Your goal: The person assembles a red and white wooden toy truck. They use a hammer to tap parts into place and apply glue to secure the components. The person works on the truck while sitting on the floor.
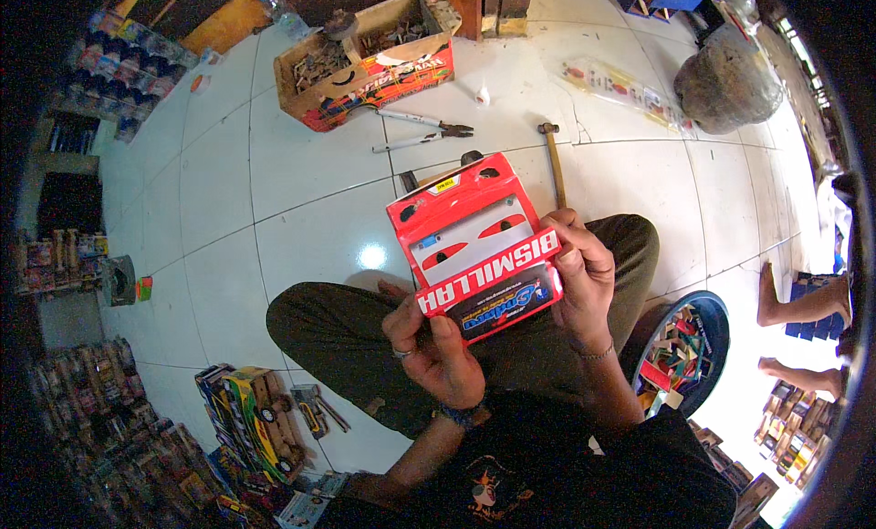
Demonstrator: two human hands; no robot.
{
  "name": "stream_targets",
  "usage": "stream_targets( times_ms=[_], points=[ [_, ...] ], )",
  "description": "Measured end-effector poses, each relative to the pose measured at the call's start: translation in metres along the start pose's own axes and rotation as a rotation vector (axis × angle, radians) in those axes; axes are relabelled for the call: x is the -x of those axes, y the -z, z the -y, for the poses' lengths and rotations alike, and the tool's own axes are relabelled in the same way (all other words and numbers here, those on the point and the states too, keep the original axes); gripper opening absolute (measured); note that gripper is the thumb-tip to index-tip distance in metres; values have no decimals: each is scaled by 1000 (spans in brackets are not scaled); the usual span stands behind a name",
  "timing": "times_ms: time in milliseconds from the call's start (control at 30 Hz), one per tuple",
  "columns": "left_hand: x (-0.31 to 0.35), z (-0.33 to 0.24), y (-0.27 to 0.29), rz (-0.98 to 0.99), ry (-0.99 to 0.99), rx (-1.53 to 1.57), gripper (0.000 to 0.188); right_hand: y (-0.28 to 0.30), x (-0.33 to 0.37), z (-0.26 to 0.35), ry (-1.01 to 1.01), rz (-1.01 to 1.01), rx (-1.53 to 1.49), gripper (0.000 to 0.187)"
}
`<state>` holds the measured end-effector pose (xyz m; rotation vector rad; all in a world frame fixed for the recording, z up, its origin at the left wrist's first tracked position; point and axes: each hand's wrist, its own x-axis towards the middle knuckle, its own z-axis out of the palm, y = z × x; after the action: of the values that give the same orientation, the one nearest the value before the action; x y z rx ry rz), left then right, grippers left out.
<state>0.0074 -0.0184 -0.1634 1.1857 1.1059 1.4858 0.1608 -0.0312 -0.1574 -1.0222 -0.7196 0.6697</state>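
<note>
Both hands hold a red painted toy-truck cab of wood or card [474, 246] over the lap. The left hand [438, 342] has a closed grip on its lower edge at seven o'clock; the right hand [584, 274] pinches the banner strip at three o'clock. It looks like a fitting or pressing step, calling next for steady thumb pressure. A wooden-handled hammer [553, 160] and pliers [422, 129] lie on the white tiled floor [237, 201] at twelve o'clock.

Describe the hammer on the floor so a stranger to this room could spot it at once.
Start at the open cardboard box of small parts on the white tiled floor. Right of it lie pliers, and further right the hammer, just beyond the red toy truck body held in both hands. Unlike the forked pliers, it is one straight wooden handle with a small dark head.
</note>
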Motion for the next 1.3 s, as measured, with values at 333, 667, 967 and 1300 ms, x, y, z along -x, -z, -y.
stream_targets(
  times_ms=[333, 667, 967, 1300],
  points=[
    [-13, -13, 17, 164, 29, 55, 43, 3, -24, 0, -73, 92, -126, 66],
    [-64, -17, 202, -187, -77, -476, 29, -17, -65, 24, 130, 337, 246, 88],
    [20, 92, 403, 229, 222, -1603, 65, -32, -53, 29, -18, 317, 354, 70],
    [44, 146, 457, 56, 440, -1807, 98, -16, -59, 11, -126, 235, 31, 107]
  ],
)
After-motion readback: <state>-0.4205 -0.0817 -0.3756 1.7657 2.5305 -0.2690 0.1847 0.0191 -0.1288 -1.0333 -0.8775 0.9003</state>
